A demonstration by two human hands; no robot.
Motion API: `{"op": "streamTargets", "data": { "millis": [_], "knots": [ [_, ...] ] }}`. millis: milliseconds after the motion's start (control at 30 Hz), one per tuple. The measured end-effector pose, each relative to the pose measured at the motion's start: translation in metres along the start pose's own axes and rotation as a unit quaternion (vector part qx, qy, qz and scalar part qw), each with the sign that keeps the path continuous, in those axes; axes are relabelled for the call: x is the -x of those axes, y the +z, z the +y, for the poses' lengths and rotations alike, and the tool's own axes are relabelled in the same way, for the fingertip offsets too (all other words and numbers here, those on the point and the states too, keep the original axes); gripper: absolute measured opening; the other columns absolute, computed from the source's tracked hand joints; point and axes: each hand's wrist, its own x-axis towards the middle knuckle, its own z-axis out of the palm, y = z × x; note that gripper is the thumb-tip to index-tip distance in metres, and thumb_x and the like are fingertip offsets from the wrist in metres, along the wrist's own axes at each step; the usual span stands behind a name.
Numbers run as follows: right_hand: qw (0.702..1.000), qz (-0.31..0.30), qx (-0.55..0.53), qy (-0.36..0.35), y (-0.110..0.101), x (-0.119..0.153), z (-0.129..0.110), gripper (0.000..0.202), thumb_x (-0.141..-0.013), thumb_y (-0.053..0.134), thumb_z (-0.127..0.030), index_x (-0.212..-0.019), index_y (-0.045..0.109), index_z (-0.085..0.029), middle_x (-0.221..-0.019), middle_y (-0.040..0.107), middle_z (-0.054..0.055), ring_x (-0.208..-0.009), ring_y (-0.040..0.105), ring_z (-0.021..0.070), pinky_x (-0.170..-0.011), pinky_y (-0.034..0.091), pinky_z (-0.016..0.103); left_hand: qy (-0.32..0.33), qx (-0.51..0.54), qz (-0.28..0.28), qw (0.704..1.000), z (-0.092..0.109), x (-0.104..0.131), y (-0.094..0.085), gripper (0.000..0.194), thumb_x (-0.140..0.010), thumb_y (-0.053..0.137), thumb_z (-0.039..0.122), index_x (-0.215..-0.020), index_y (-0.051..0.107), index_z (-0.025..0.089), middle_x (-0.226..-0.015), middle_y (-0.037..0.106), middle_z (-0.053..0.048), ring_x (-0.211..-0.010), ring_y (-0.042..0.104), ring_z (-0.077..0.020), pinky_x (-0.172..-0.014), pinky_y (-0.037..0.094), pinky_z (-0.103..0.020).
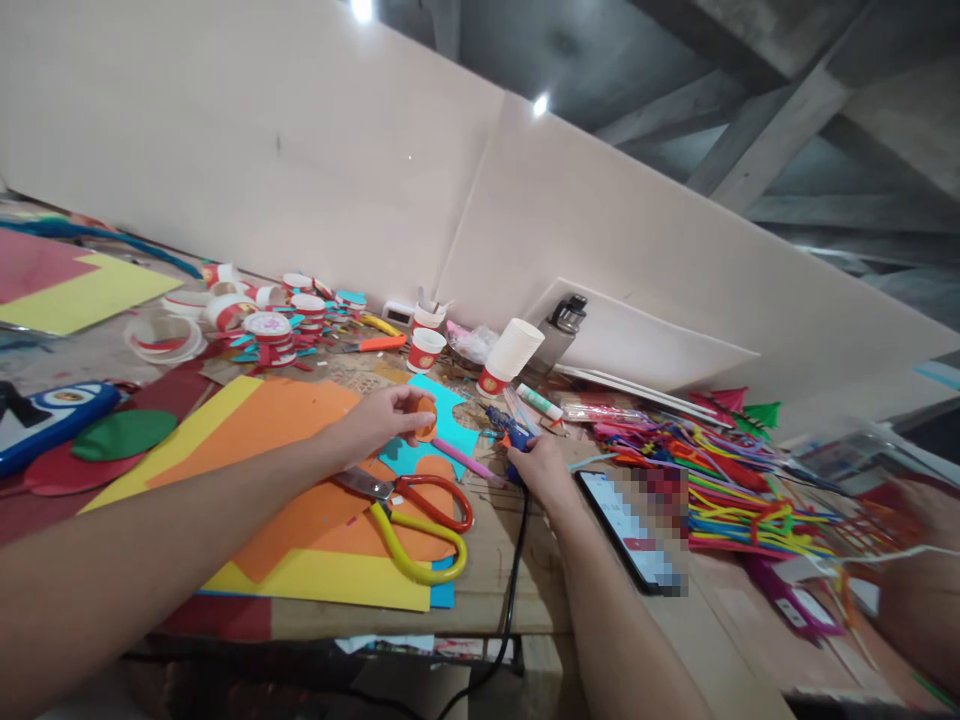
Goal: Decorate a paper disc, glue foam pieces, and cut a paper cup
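Pinched between the fingers of my left hand (397, 412) is a small orange paper circle (427, 420), above a cut piece of light-blue paper (448, 402). My right hand (541, 466) grips a blue glue gun (516, 436), whose black cord (517, 560) drops over the table edge. Its front end points up and left, apart from the circle. A pink stick (469, 459) lies between my hands. Below my left hand, scissors (405, 505) with one red and one yellow handle rest on orange paper (300, 510) and yellow paper (322, 580).
Red-and-white paper cups (426, 350) and cut cup pieces (270, 338) stand toward the wall. A phone (628, 530) and colourful pipe cleaners (720, 480) lie on the right, near another person's arm (922, 580). A utility knife (381, 343) lies farther back.
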Motion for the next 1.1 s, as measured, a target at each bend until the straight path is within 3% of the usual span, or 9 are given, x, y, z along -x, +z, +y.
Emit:
{"op": "streamTargets", "data": {
  "millis": [100,200,367,533,633,767,933,1100],
  "knots": [
    [0.993,0.0,-0.104,0.05,-0.001,-0.004,-0.002,0.011,-0.06,0.064,-0.026,-0.06,0.056,-0.019,-0.049,0.053,0.0,-0.05,0.052,0.0176,-0.049,0.035,0.027,0.006,0.006,0.001,1.0,-0.003,-0.002,-0.002,0.028,-0.073,0.071,0.033,-0.093,0.062,0.016,-0.08,0.062,0.0,-0.064,0.056,-0.0083,-0.057,0.049,-0.02],
    [0.985,-0.009,-0.166,0.048,0.0,-0.002,-0.005,0.013,-0.063,0.06,-0.029,-0.068,0.059,-0.017,-0.051,0.054,-0.001,-0.047,0.05,0.0142,-0.047,0.037,0.026,0.006,0.027,0.004,1.0,-0.005,-0.004,-0.005,0.03,-0.072,0.072,0.035,-0.094,0.062,0.016,-0.083,0.061,0.0,-0.068,0.056,-0.0092,-0.058,0.05,-0.022],
    [0.965,-0.034,-0.26,0.01,0.001,0.009,-0.013,0.026,-0.064,0.062,-0.037,-0.08,0.06,-0.017,-0.062,0.057,-0.002,-0.051,0.051,0.011,-0.05,0.042,0.024,-0.014,0.056,0.019,0.998,-0.003,-0.005,-0.01,0.034,-0.072,0.072,0.037,-0.097,0.062,0.016,-0.085,0.061,-0.001,-0.064,0.056,-0.0081,-0.056,0.048,-0.021],
    [0.922,-0.086,-0.372,-0.065,-0.005,0.033,-0.028,0.032,-0.071,0.065,-0.039,-0.094,0.055,-0.02,-0.076,0.062,-0.002,-0.059,0.061,0.0119,-0.055,0.046,0.023,-0.029,0.039,0.04,0.998,0.002,-0.005,-0.013,0.031,-0.073,0.071,0.037,-0.093,0.062,0.015,-0.077,0.06,0.0,-0.051,0.053,-0.0061,-0.045,0.038,-0.018],
    [0.917,-0.121,-0.363,-0.116,-0.008,0.05,-0.037,0.031,-0.076,0.062,-0.039,-0.097,0.053,-0.019,-0.078,0.064,-0.001,-0.061,0.061,0.012,-0.058,0.047,0.024,-0.027,0.048,0.037,0.998,0.004,-0.004,-0.012,0.031,-0.073,0.072,0.038,-0.091,0.061,0.016,-0.077,0.059,0.0,-0.054,0.054,-0.0065,-0.047,0.04,-0.018],
    [0.94,-0.113,-0.266,-0.182,-0.007,0.062,-0.04,0.025,-0.083,0.055,-0.04,-0.093,0.053,-0.018,-0.072,0.062,0.001,-0.065,0.058,0.0146,-0.063,0.048,0.028,-0.027,0.055,0.047,0.997,0.004,-0.004,-0.011,0.03,-0.073,0.073,0.036,-0.092,0.062,0.016,-0.077,0.059,0.001,-0.06,0.054,-0.0069,-0.055,0.045,-0.019],
    [0.939,-0.068,-0.135,-0.308,-0.005,0.063,-0.037,0.037,-0.087,0.052,-0.037,-0.119,0.054,-0.018,-0.115,0.063,0.011,-0.107,0.059,0.0235,-0.092,0.045,0.037,-0.027,0.056,0.06,0.996,0.003,-0.006,-0.01,0.032,-0.072,0.073,0.037,-0.093,0.063,0.016,-0.079,0.058,0.0,-0.064,0.054,-0.0079,-0.059,0.046,-0.02],
    [0.936,-0.056,-0.11,-0.331,-0.004,0.063,-0.038,0.045,-0.09,0.049,-0.035,-0.132,0.046,-0.021,-0.126,0.058,0.012,-0.118,0.055,0.0239,-0.097,0.042,0.038,-0.024,0.047,0.062,0.997,0.003,-0.005,-0.009,0.035,-0.071,0.074,0.038,-0.096,0.063,0.015,-0.079,0.058,0.0,-0.063,0.054,-0.0085,-0.059,0.046,-0.022]
  ]
}}
